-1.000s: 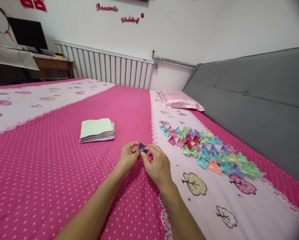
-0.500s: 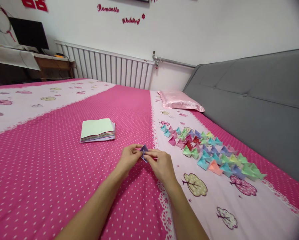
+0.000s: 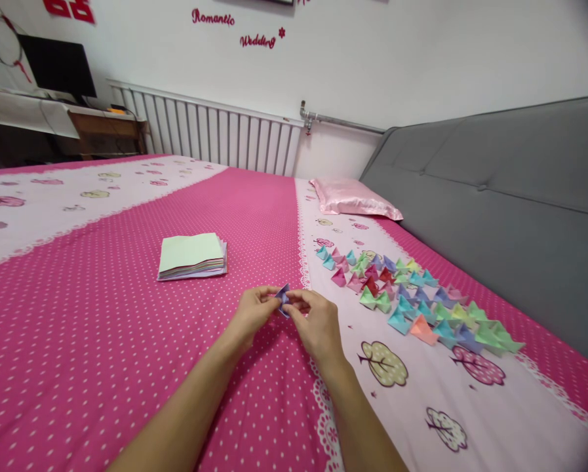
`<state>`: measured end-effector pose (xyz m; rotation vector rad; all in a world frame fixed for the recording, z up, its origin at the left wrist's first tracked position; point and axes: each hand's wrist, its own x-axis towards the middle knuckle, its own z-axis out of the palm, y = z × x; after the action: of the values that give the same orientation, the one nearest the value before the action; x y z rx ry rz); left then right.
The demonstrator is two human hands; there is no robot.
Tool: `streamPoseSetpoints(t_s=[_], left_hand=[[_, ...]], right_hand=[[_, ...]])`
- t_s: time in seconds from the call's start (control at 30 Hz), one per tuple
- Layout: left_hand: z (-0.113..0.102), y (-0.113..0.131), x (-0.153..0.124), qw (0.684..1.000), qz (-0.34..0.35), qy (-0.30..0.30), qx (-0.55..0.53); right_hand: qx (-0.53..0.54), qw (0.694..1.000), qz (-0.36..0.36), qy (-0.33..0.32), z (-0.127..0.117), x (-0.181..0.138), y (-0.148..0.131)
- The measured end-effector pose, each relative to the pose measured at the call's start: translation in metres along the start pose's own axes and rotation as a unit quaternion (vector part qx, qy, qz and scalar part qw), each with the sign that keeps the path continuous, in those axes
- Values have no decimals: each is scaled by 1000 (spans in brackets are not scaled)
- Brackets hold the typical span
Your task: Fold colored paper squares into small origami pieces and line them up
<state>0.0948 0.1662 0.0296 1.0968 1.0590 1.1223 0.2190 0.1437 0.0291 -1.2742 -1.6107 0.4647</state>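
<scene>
A small piece of folded purple paper [image 3: 284, 300] is held up between my two hands, over the pink dotted bedspread. My left hand [image 3: 257, 309] pinches its left side between thumb and fingers. From the right, my right hand [image 3: 317, 321] grips the other side, its thumb low on the paper and its fingers curled above. The fingers cover part of the folds. To the right, rows of folded paper boats [image 3: 424, 330] in several colours stand on the pale strip of the bedspread.
A stack of coloured paper sheets [image 3: 193, 252], pale green on top, lies left of my hands. A pink satin pillow [image 3: 355, 198] rests farther back by the grey headboard [image 3: 500, 170]. Beyond the bed are a white radiator [image 3: 215, 131] and a desk with a monitor [image 3: 58, 67].
The purple paper has turned and looks narrower between my fingers. My right hand's fingers have shifted slightly on it. The stack and the boats have stayed put.
</scene>
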Motion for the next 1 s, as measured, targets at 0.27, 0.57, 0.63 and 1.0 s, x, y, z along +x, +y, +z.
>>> streamPoseSetpoints(t_s=[0.27,0.57,0.63,1.0], left_hand=[[1,3,0,1000,-11,5,21],[-1,3,0,999,4,-6,36],[-1,3,-1,999,4,-12,41],[-1,2,0,998,4,-38,50]], right_hand=[[9,1000,-2,-23,0,0,-1],[-14,1000,24,-2,-1,-1,-2],[-17,999,27,3,0,-1,-3],[46,998,41,-6,1,0,-5]])
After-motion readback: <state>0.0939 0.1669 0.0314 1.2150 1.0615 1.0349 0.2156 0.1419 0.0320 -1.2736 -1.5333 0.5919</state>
